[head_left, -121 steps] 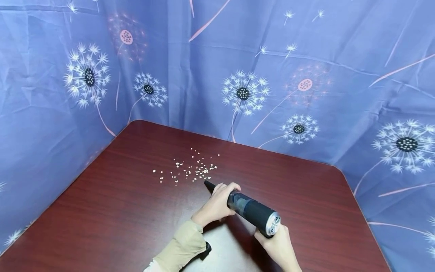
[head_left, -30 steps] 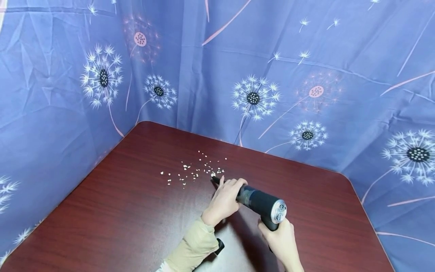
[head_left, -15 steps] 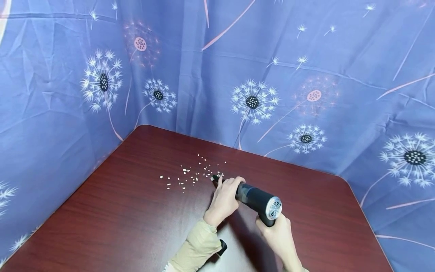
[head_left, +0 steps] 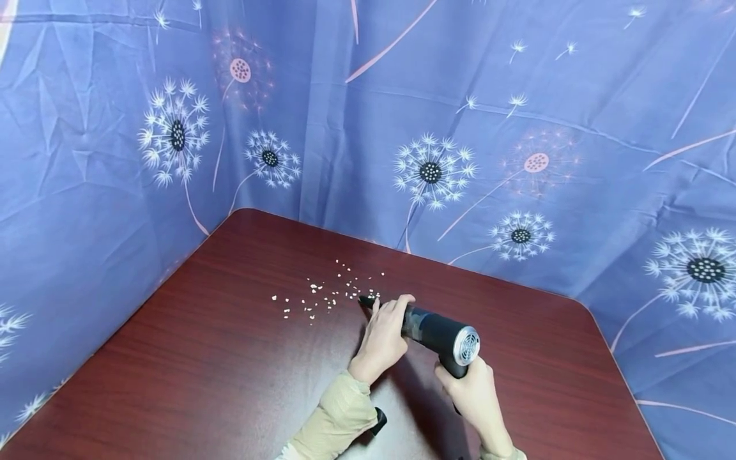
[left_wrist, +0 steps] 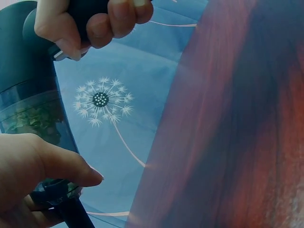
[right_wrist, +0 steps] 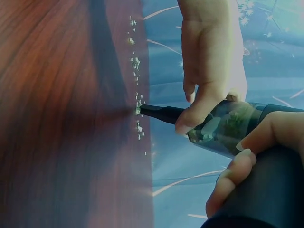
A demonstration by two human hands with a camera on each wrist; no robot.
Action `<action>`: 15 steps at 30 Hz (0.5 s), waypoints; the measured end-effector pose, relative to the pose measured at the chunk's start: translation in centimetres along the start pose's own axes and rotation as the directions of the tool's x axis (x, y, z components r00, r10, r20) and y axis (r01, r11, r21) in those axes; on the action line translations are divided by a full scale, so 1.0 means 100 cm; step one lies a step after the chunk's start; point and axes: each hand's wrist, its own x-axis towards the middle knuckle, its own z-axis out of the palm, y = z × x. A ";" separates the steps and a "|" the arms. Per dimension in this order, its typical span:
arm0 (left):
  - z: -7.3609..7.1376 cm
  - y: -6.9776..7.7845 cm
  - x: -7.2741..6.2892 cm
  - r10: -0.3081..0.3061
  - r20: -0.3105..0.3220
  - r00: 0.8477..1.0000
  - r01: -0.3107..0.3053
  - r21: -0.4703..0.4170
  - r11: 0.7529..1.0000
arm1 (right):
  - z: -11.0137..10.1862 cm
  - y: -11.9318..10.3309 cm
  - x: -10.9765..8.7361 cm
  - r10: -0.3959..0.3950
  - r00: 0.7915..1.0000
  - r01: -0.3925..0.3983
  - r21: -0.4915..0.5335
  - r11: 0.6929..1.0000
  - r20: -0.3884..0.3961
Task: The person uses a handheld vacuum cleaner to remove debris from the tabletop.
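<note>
Blue cloth printed with dandelion heads (head_left: pixel 431 169) hangs round a dark red wooden table (head_left: pixel 201 358), and I am working near its middle. My right hand (head_left: pixel 473 399) is wrapped round the grip of a small black handheld vacuum (head_left: pixel 439 335), while my left hand (head_left: pixel 384 335) curls over the clear front section just behind the narrow nozzle (head_left: pixel 368 299), steadying it. The two hands sit close together on the one tool. The nozzle tip touches the near right edge of a scatter of pale crumbs (head_left: pixel 328 295), which lie spread to the left and away from me on the wood. I judge the sucking-up is only begun: the clear chamber (right_wrist: pixel 223 126) shows some debris inside, yet most crumbs lie untouched. The next move calls for sliding the tip leftward through the scatter, keeping it low against the table.
</note>
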 end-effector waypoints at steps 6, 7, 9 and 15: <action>0.002 0.000 0.000 0.013 -0.024 1.000 -0.013 -0.021 1.000 | -0.001 -0.002 0.000 0.025 1.000 -0.025 0.002 1.000 0.008; 0.002 0.000 0.001 0.018 -0.030 0.999 -0.018 -0.019 1.000 | -0.001 -0.002 0.000 0.023 1.000 -0.023 0.001 1.000 0.006; 0.003 0.000 0.001 0.021 -0.034 0.999 -0.022 -0.017 1.000 | -0.002 -0.002 0.000 0.026 1.000 -0.026 -0.003 1.000 -0.002; 0.010 0.003 0.002 0.016 -0.043 0.999 -0.018 -0.056 0.998 | -0.002 0.000 -0.001 0.025 0.998 -0.027 -0.031 0.999 -0.056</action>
